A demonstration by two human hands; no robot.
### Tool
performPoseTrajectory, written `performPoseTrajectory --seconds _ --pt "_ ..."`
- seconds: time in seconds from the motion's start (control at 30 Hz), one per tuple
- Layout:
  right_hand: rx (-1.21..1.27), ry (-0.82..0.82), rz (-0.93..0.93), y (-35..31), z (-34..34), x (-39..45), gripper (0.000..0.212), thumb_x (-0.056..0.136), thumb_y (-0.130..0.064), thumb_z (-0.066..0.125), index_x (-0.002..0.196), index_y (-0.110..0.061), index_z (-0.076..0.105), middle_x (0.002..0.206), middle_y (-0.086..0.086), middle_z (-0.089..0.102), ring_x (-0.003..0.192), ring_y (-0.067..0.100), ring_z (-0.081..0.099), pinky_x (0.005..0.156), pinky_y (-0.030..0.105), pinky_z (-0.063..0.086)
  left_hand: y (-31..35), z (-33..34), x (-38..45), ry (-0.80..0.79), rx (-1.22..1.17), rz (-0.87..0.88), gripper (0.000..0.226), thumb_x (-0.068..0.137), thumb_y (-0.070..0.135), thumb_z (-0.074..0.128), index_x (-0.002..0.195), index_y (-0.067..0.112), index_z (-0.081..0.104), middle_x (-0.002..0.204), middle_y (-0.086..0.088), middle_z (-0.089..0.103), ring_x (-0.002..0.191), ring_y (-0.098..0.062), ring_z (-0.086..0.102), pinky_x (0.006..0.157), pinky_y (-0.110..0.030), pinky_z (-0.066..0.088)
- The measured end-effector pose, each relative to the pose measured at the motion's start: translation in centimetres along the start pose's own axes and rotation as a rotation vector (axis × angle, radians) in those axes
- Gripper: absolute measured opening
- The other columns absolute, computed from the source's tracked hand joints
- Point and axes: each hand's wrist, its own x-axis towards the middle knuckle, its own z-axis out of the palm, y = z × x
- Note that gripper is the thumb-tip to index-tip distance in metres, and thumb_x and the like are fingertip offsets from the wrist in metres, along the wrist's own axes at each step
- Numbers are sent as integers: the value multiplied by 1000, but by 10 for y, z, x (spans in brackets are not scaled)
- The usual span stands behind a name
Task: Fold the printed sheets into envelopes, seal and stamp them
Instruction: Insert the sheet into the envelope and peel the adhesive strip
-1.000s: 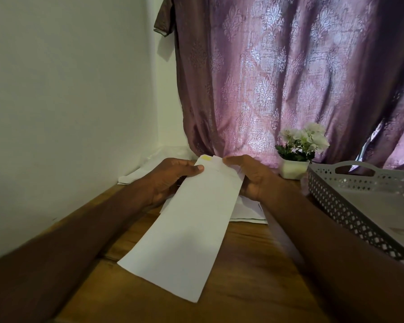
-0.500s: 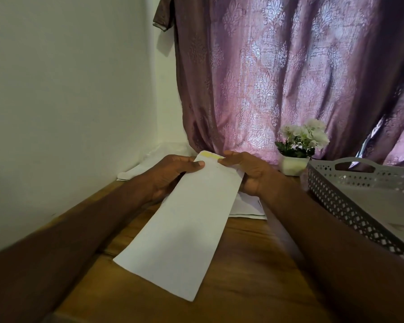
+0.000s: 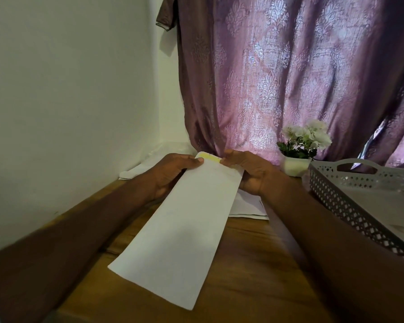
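Note:
A long white envelope (image 3: 180,229) slants above the wooden table (image 3: 243,276), its far end raised. My left hand (image 3: 170,174) pinches the far left corner with the thumb on top. My right hand (image 3: 247,171) pinches the far right corner. A yellow strip (image 3: 210,158) shows along the envelope's flap between my thumbs. More white sheets (image 3: 247,206) lie flat on the table under my right hand, partly hidden.
A grey perforated tray (image 3: 350,206) stands at the right. A small white pot of white flowers (image 3: 299,150) sits before a purple curtain (image 3: 289,78). White paper (image 3: 147,164) lies in the far left corner against the wall (image 3: 68,101).
Both hands have lifted the envelope's far end slightly. The yellow strip on the flap shows more than before.

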Motion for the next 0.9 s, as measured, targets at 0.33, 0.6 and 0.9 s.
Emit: performPoseTrajectory --seconds 0.33,0.6,0.9 --pt "-501 243 -329 2 10 7 37 96 -43 66 81 -15 84 90 5 80 81 20 63 76 35 52 1 -5 5 147 28 100 45 100 29 67 132 -2 64 130 -25 69 124 -45 63 113 -58 46" --pt "-606 249 -414 11 7 14 33 94 -43 69 81 -17 84 89 -1 80 95 26 72 92 45 58 2 -3 5 178 57 122 41 99 31 69 127 1 67 125 -21 72 120 -41 67 112 -54 49" --pt "-586 188 -332 12 14 8 39 94 -48 69 79 -14 82 92 9 79 86 23 67 78 34 53 5 -4 6 238 310 246 38 99 40 67 116 8 76 115 -9 76 102 -25 72 93 -35 55"
